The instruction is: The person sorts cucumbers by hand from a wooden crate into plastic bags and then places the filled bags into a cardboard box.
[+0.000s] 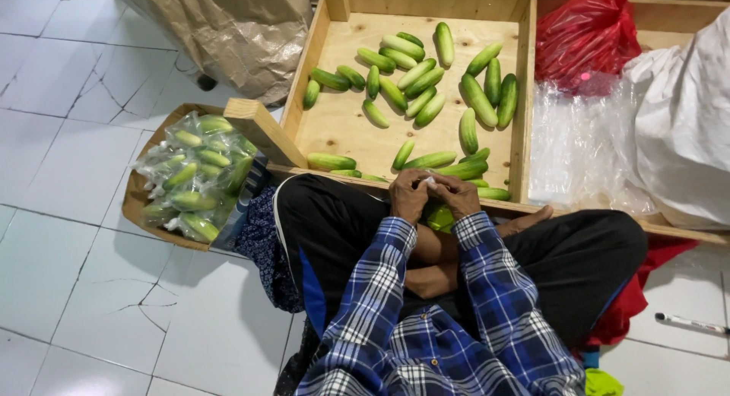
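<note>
I sit cross-legged on the floor. My left hand (409, 196) and my right hand (457, 194) meet in front of me, both pinching the twisted top of a clear plastic bag of cucumbers (439, 216) that rests on my lap. Only a green sliver of the bag shows beneath my fingers. Just beyond my hands lies a wooden tray (339, 115) with many loose green cucumbers (423, 85) scattered in it.
A cardboard box (135, 196) at my left holds several bagged cucumbers (199, 179). Clear plastic bags (576, 141) lie in the tray's right section, by a red bag (584, 37) and a white sack (684, 122). A brown sack (228, 27) stands behind. A pen (690, 324) lies on the tiles.
</note>
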